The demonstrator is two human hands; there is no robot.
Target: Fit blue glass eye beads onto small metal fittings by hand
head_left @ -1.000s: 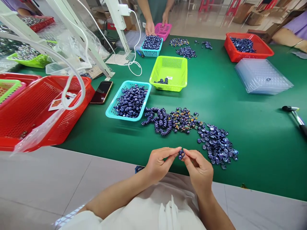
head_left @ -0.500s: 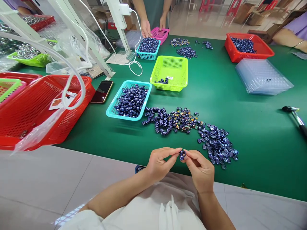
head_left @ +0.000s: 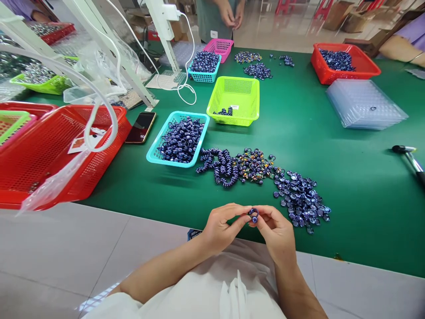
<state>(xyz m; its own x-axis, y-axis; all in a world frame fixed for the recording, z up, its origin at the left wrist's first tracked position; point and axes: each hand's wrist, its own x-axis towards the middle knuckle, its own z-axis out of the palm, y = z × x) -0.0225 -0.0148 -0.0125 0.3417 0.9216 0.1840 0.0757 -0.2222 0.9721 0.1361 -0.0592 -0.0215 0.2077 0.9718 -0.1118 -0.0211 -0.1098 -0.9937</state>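
Note:
A small dark blue-purple ring with a shiny round piece on it is pinched between my two hands, near the table's front edge. My left hand closes thumb and forefinger on its left side. On the other side, my right hand grips it with thumb and fingertips. Just beyond lie a pile of shiny flat round pieces, a heap of rings with orange and green glints, and a coiled row of dark rings. A light blue basket holds many similar rings.
A lime green basket with a few pieces stands behind. Large red baskets and a phone are at left. Clear plastic trays, a red basket and a hammer lie at right. A co-worker's hands show across the table.
The ring has turned between my fingertips, so its round opening shows more. Across the table, the co-worker's hands have lifted away from the blue and pink baskets.

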